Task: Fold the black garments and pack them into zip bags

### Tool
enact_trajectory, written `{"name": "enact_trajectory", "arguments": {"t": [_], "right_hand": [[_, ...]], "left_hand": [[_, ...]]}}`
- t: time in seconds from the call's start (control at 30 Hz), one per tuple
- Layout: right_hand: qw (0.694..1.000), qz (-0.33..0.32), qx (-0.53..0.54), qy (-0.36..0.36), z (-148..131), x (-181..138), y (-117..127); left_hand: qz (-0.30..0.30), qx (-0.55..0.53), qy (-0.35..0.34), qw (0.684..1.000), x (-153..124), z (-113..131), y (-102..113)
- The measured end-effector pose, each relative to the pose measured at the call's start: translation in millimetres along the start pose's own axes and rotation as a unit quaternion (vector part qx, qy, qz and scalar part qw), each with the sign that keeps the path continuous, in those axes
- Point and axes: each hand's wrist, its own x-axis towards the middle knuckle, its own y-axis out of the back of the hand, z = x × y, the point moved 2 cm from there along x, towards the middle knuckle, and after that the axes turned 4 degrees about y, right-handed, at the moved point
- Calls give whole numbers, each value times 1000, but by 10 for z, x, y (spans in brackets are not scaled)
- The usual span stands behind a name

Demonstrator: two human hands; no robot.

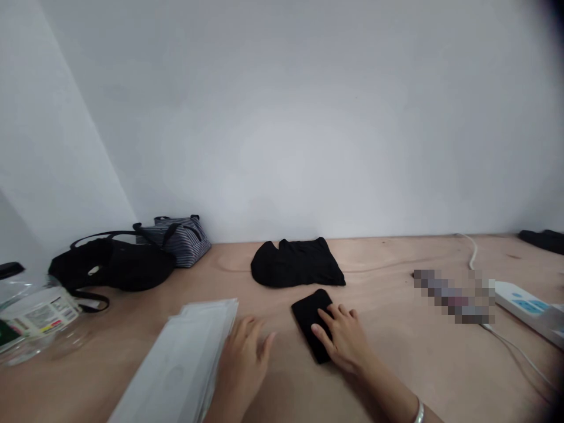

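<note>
My right hand (343, 338) lies flat, fingers spread, on a small folded black cloth (311, 317) on the wooden table (396, 352). A silver bangle sits on that wrist. My left hand (244, 358) rests open on the table with its fingers against the right edge of a stack of clear plastic bags (180, 364). Behind the folded cloth lies a pile of black fabric (297, 263) near the wall.
At the left stand a black bag (114, 264), a striped bag (180, 238) and a clear plastic jar (30, 320). A white power strip (524, 305) with a cable lies at the right. Another dark item (544, 239) sits at the far right.
</note>
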Motion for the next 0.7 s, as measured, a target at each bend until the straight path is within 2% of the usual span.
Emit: {"name": "enact_trajectory", "arguments": {"t": [0.07, 0.13, 0.23, 0.33, 0.47, 0.57, 0.63, 0.7], "right_hand": [[998, 21, -27, -43, 53, -12, 33], [998, 38, -29, -43, 88, -28, 53], [999, 35, 4, 23, 90, -54, 49], [997, -23, 35, 68, 78, -80, -1], [989, -111, 61, 82, 99, -102, -76], [986, -133, 61, 78, 116, -103, -96], [986, -137, 60, 71, 113, -97, -96], [986, -144, 60, 67, 99, -88, -95]], "left_hand": [[17, 45, 36, 998, -114, -200, 213], [14, 101, 84, 991, -226, -425, 364], [-25, 142, 132, 981, -340, -694, 448], [-63, 140, 127, 980, -364, -820, 440], [-59, 151, 91, 983, -275, -888, 542], [-28, 173, 72, 982, -151, -865, 740], [-12, 162, 42, 986, -57, -725, 845], [-15, 123, -8, 992, 35, -457, 845]]}}
